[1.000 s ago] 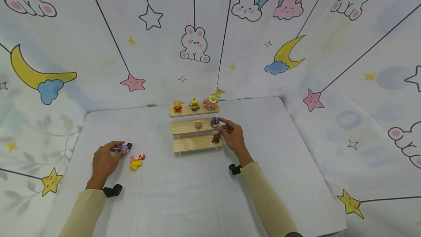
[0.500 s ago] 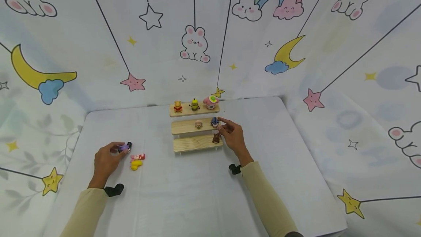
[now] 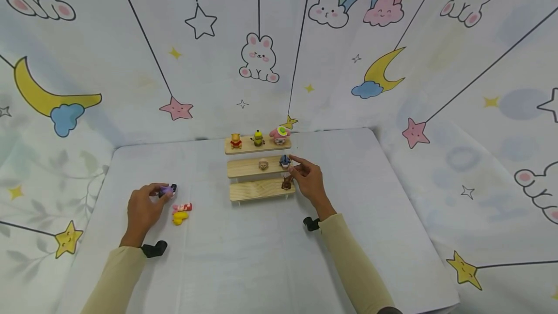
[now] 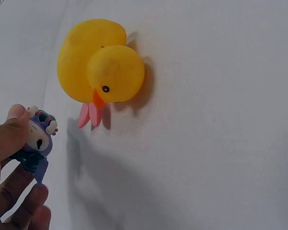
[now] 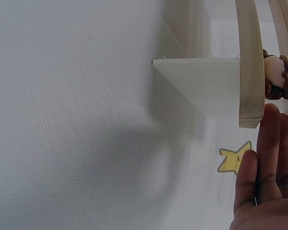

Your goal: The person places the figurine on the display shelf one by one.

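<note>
My left hand (image 3: 144,209) pinches a small purple figurine (image 4: 40,134) between thumb and fingers at the left of the table. Just to its right are a yellow toy duck (image 4: 101,62) and a pink-and-red figurine (image 3: 183,207); only pink tips of the latter show past the duck in the left wrist view. My right hand (image 3: 308,180) is at the right end of the three-step wooden shelf (image 3: 248,168), its thumb and index finger holding a blue figurine (image 3: 285,161) on the middle step. Below that, a brown figurine (image 3: 286,183) sits on the lowest step.
A beige figurine (image 3: 263,164) stands on the middle step. The top step bears a red-shirted bear figurine (image 3: 236,141), a yellow-headed figurine (image 3: 257,138) and a pink figurine (image 3: 279,135). Behind the white-covered table (image 3: 235,260) rises a printed cloth backdrop (image 3: 209,71).
My left hand has shifted slightly right and away from me, carrying the purple figurine. The right hand stays in place at the blue figurine.
</note>
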### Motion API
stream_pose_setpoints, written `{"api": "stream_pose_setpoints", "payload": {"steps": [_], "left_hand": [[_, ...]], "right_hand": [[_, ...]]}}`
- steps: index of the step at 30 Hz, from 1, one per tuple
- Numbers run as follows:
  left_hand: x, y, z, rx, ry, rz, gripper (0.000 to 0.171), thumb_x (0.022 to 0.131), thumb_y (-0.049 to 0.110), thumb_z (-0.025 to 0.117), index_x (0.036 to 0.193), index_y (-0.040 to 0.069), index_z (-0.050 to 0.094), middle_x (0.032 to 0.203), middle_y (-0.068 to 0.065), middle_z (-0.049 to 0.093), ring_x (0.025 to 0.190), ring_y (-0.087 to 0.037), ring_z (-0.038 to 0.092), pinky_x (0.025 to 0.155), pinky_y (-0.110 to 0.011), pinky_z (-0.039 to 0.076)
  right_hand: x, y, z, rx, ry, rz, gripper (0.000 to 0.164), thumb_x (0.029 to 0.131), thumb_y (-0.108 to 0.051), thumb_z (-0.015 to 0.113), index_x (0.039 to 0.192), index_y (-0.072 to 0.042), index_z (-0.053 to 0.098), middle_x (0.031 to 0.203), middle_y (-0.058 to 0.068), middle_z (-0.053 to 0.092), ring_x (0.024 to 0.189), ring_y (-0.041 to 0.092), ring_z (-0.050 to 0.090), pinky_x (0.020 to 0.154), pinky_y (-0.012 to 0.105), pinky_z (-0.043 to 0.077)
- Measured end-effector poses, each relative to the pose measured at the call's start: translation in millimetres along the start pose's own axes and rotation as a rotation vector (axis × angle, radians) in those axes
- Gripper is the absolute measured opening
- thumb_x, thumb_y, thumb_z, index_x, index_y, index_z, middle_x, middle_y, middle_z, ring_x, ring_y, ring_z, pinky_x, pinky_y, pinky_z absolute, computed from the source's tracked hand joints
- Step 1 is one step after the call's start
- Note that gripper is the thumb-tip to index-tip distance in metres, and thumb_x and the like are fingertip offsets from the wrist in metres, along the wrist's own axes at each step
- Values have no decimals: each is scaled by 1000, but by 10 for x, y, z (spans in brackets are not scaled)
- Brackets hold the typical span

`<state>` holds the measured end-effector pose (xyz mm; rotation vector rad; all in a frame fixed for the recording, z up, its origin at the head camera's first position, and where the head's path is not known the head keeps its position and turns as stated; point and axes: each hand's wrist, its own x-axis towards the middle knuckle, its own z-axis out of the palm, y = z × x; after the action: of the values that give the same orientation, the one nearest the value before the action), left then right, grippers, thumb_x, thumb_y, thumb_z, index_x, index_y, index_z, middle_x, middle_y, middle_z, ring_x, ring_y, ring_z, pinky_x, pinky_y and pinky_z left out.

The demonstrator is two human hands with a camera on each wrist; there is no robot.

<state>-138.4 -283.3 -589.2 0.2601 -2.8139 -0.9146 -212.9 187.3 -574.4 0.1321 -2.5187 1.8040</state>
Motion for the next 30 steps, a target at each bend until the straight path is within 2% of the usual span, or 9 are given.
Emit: {"api": "stream_pose_setpoints", "payload": {"steps": [7, 11, 16, 20, 24, 30], "left_hand": [[58, 114, 6, -30, 41, 5, 35, 97, 31, 66, 122, 7, 66, 111, -18, 62, 104, -35, 57, 83, -43, 42], [81, 198, 4, -50, 46, 18, 37, 98, 33, 63, 123, 6, 63, 112, -17, 59, 104, -33, 59, 82, -38, 47], [113, 345, -11, -73, 61, 62, 37, 98, 33, 63, 124, 7, 64, 110, -15, 59, 101, -31, 60, 79, -31, 46], [134, 463, -34, -86, 73, 105, 36, 96, 33, 66, 122, 8, 65, 107, -13, 59, 98, -28, 60, 77, -29, 46], [151, 572, -59, -90, 79, 136, 38, 93, 34, 70, 120, 8, 67, 104, -11, 59, 95, -26, 60, 76, -29, 45], [167, 705, -72, -89, 94, 185, 42, 88, 36, 75, 119, 9, 69, 103, -10, 59, 94, -25, 59, 77, -36, 47]], "right_hand": [[1, 7, -5, -6, -1, 6, 37, 93, -39, 69, 129, -42, 63, 98, 5, 72, 77, 38, 66, 54, 28, 41], [5, 13, -7, -6, -1, 1, 37, 93, -38, 69, 130, -42, 63, 97, 4, 72, 76, 27, 68, 56, 29, 43], [9, 18, -7, 3, -7, -9, 37, 94, -37, 68, 130, -41, 63, 97, 3, 72, 74, 18, 69, 58, 28, 45], [12, 19, -3, 11, -7, -12, 37, 94, -37, 68, 130, -39, 64, 97, 6, 73, 74, 20, 70, 57, 27, 45], [8, 1, -6, 28, -11, -24, 39, 93, -36, 69, 132, -33, 64, 99, 12, 73, 75, 28, 69, 55, 26, 43], [-66, -282, -70, 47, -61, -1, 41, 96, -19, 67, 137, -16, 62, 102, 23, 71, 78, 40, 67, 56, 26, 44]]}}
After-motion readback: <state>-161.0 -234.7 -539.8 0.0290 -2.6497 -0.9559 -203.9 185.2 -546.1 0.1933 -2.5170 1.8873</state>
